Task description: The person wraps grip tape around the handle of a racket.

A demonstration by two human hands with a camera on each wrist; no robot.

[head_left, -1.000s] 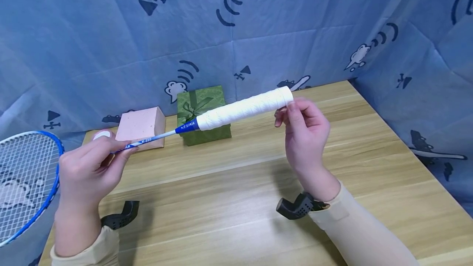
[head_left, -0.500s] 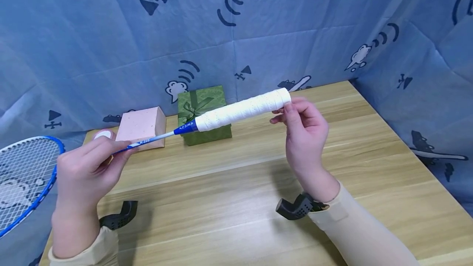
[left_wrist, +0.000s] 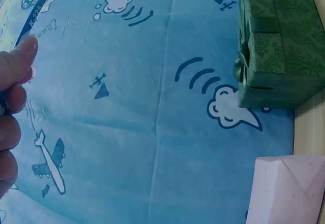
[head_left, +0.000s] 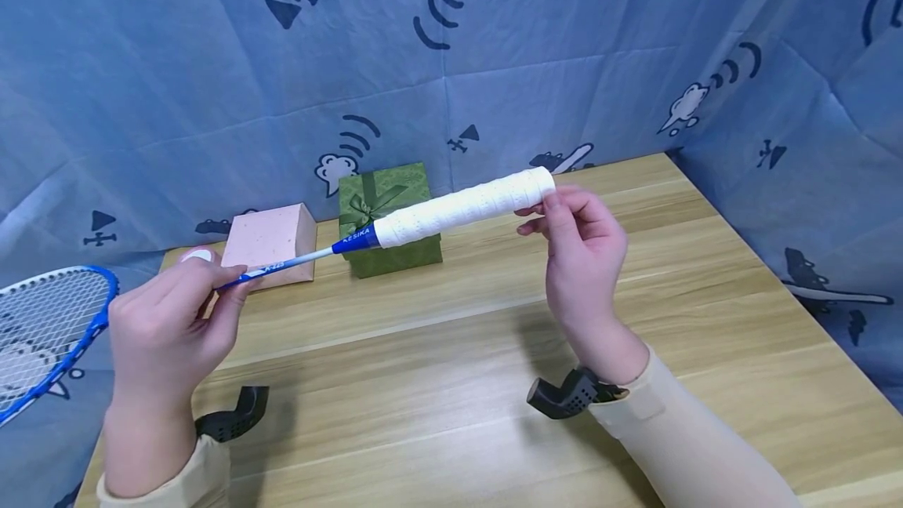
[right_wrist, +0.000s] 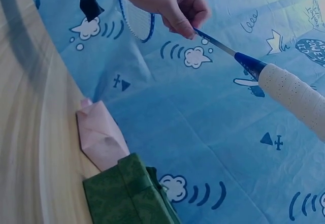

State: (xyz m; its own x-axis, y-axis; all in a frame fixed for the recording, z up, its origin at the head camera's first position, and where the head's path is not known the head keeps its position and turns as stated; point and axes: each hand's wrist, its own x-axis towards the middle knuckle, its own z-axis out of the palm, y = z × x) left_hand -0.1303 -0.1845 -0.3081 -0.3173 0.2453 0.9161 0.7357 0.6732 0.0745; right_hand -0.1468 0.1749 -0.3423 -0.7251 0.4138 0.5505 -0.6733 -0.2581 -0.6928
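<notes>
A blue and white badminton racket (head_left: 466, 206) is held up over the table, its handle wrapped in white perforated grip tape. My left hand (head_left: 165, 324) pinches the thin blue shaft between thumb and fingers; the stringed racket head (head_left: 52, 316) sticks out beyond it, cut off at the left edge of the head view. At the butt of the handle, my right hand (head_left: 585, 261) pinches the end with thumb and index finger, the other fingers bent behind. The right wrist view shows the white grip (right_wrist: 292, 94) and blue cone, but not the right fingers.
Behind the racket on the wooden table (head_left: 437, 398) stand a green gift box (head_left: 395, 257) with a ribbon bow and a pink box (head_left: 264, 237). A small round pink-and-white item (head_left: 200, 254) sits beside the pink box. Blue printed cloth (head_left: 494, 92) hangs behind.
The racket has turned about its shaft, so its head shows narrower and its upper rim sits lower. The handle's butt has shifted slightly left. Both hands keep their hold.
</notes>
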